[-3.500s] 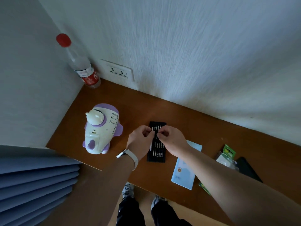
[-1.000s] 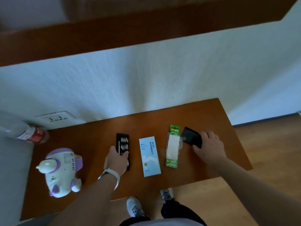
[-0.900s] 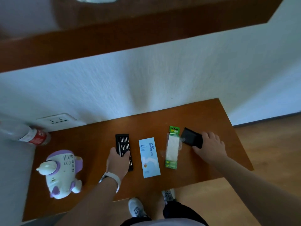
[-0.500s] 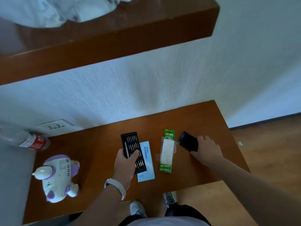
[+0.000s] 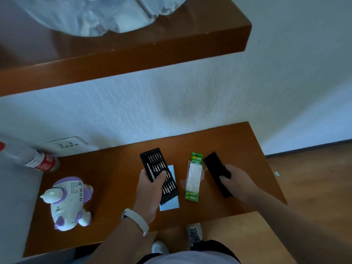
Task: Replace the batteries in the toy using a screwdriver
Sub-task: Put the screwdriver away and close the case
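Note:
The white and purple toy (image 5: 69,201) lies on the left of the brown table (image 5: 106,178). My left hand (image 5: 150,184) grips the black screwdriver bit tray (image 5: 159,174) and holds it lifted over a light blue booklet (image 5: 170,203). Several bits and a slim driver sit in the tray. My right hand (image 5: 236,180) is closed on the tray's black cover (image 5: 215,168), raised off the table at the right. Between the two hands lies a green battery pack (image 5: 194,177) in clear plastic.
A clear bottle with a red label (image 5: 32,159) stands at the back left beside a wall socket (image 5: 65,144). A brown shelf (image 5: 133,52) with a plastic bag (image 5: 99,14) hangs overhead. The table's right edge drops to the wooden floor.
My left hand lifted the bit tray and carried it right, over the booklet. My right hand picked the black cover up off the table. The view tilted upward toward the shelf.

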Demonstrator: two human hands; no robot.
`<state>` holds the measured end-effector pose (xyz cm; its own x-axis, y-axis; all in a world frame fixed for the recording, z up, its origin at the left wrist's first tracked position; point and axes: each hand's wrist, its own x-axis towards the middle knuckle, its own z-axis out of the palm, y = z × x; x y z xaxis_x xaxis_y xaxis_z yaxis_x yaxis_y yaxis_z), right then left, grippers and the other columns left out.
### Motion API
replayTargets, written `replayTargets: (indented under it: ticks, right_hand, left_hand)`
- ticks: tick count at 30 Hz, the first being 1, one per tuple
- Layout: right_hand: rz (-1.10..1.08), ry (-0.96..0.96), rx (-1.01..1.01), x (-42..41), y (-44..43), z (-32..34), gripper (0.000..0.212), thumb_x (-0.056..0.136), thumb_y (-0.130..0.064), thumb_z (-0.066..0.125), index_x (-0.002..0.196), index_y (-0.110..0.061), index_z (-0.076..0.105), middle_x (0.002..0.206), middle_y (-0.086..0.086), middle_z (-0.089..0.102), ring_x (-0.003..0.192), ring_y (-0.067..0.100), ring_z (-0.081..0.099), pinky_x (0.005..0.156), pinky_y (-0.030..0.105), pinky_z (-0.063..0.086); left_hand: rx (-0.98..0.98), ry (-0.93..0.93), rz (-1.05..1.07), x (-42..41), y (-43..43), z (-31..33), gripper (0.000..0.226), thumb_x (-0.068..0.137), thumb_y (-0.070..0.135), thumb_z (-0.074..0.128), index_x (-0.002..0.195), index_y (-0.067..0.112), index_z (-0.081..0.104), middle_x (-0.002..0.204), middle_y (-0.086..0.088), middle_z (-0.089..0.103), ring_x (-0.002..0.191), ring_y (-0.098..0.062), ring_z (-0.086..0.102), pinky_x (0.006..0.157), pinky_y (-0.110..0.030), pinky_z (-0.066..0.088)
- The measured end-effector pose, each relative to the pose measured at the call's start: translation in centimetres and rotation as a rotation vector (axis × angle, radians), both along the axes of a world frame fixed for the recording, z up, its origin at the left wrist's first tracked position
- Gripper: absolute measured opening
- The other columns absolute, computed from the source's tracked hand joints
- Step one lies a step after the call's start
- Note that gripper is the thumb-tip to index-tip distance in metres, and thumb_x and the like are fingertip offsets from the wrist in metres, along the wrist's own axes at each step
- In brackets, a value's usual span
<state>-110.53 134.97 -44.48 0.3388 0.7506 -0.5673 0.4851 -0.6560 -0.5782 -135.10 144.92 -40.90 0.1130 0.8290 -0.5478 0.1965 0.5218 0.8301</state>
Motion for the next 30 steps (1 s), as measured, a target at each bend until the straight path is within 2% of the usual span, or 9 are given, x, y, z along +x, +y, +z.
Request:
replayTargets:
  ticks: [3, 7, 11, 13, 17, 20, 25, 28, 30]
  right_hand:
    - [-0.094, 0.143, 0.142, -2.5, -0.2, 3.2, 0.025, 0.100, -0.021, 0.051, 0.124, -0.029, 0.054, 0.099, -0.006, 0.068, 0.086, 0.016, 0.066, 0.075, 0.036, 0.059]
    - [-0.038, 0.184, 0.259, -7.6, 0.1, 7.6, 0.036, 0.101, -0.021, 0.047, 0.132, -0.039, 0.048, 0.101, -0.007, 0.069, 0.085, 0.020, 0.068, 0.078, 0.049, 0.059]
    - [0.300, -0.026, 0.355, -12.6, 0.9, 10.8, 0.044, 0.102, -0.024, 0.042, 0.132, -0.054, 0.033, 0.092, -0.011, 0.064, 0.065, 0.009, 0.057, 0.056, 0.027, 0.047]
    - [0.441, -0.174, 0.392, -14.6, 1.5, 12.1, 0.049, 0.103, -0.026, 0.040, 0.146, -0.044, 0.027, 0.107, -0.012, 0.062, 0.074, 0.003, 0.048, 0.061, 0.021, 0.042]
    - [0.615, -0.313, 0.438, -17.8, 2.0, 13.5, 0.062, 0.102, -0.033, 0.039, 0.155, -0.035, 0.008, 0.139, -0.010, 0.049, 0.116, 0.009, 0.046, 0.089, 0.027, 0.046]
    - [0.705, -0.256, 0.429, -19.9, 2.3, 14.1, 0.067, 0.101, -0.040, 0.040, 0.155, -0.038, 0.001, 0.149, -0.013, 0.034, 0.120, 0.007, 0.043, 0.096, 0.022, 0.043]
    - [0.686, -0.059, 0.432, -23.5, 2.4, 14.6, 0.068, 0.094, -0.058, 0.040, 0.148, -0.055, -0.001, 0.143, -0.026, 0.018, 0.113, 0.000, 0.045, 0.095, 0.019, 0.045]
    - [0.674, 0.030, 0.469, -25.4, 2.2, 15.7, 0.062, 0.087, -0.069, 0.034, 0.139, -0.069, 0.000, 0.139, -0.035, 0.019, 0.116, -0.002, 0.044, 0.095, 0.020, 0.045]
    - [0.675, 0.058, 0.492, -26.5, 2.1, 16.6, 0.063, 0.086, -0.075, 0.031, 0.142, -0.065, 0.004, 0.138, -0.037, 0.020, 0.114, -0.003, 0.047, 0.091, 0.018, 0.047]
  left_hand:
    - [0.017, -0.079, -0.014, -0.8, -0.2, 1.6, 0.022, 0.096, 0.021, 0.063, 0.116, 0.027, 0.055, 0.111, -0.009, 0.071, 0.097, -0.028, 0.072, 0.082, -0.055, 0.059]
    - [0.017, -0.198, -0.013, -2.4, -0.2, 3.8, 0.023, 0.098, 0.017, 0.059, 0.120, 0.025, 0.054, 0.110, -0.009, 0.073, 0.099, -0.026, 0.072, 0.085, -0.054, 0.059]
    - [0.043, -0.268, 0.042, -4.2, -0.1, 5.8, 0.025, 0.099, 0.015, 0.057, 0.123, 0.021, 0.055, 0.111, -0.010, 0.071, 0.098, -0.025, 0.072, 0.077, -0.042, 0.060]
    - [0.076, -0.271, 0.074, -5.5, -0.1, 6.5, 0.025, 0.100, 0.016, 0.057, 0.124, 0.023, 0.055, 0.113, -0.008, 0.069, 0.099, -0.024, 0.071, 0.077, -0.040, 0.059]
    - [0.093, -0.331, 0.168, -8.5, -0.3, 7.5, 0.032, 0.101, 0.019, 0.055, 0.131, 0.024, 0.051, 0.117, -0.008, 0.069, 0.099, -0.024, 0.071, 0.072, -0.036, 0.059]
    - [0.069, -0.428, 0.221, -10.9, -0.7, 8.6, 0.034, 0.102, 0.025, 0.050, 0.136, 0.025, 0.049, 0.117, -0.008, 0.071, 0.098, -0.024, 0.072, 0.069, -0.035, 0.059]
    - [0.092, -0.545, 0.170, -15.1, -1.8, 10.9, 0.038, 0.096, 0.031, 0.050, 0.134, 0.027, 0.052, 0.117, -0.007, 0.072, 0.108, -0.026, 0.069, 0.078, -0.042, 0.057]
    - [0.125, -0.649, 0.100, -18.1, -2.5, 12.1, 0.053, 0.083, 0.021, 0.068, 0.134, 0.024, 0.053, 0.124, -0.012, 0.068, 0.115, -0.030, 0.065, 0.085, -0.046, 0.057]
    - [0.148, -0.752, 0.036, -20.2, -2.7, 12.6, 0.056, 0.083, 0.013, 0.061, 0.137, 0.020, 0.052, 0.130, -0.016, 0.063, 0.120, -0.034, 0.061, 0.087, -0.047, 0.058]
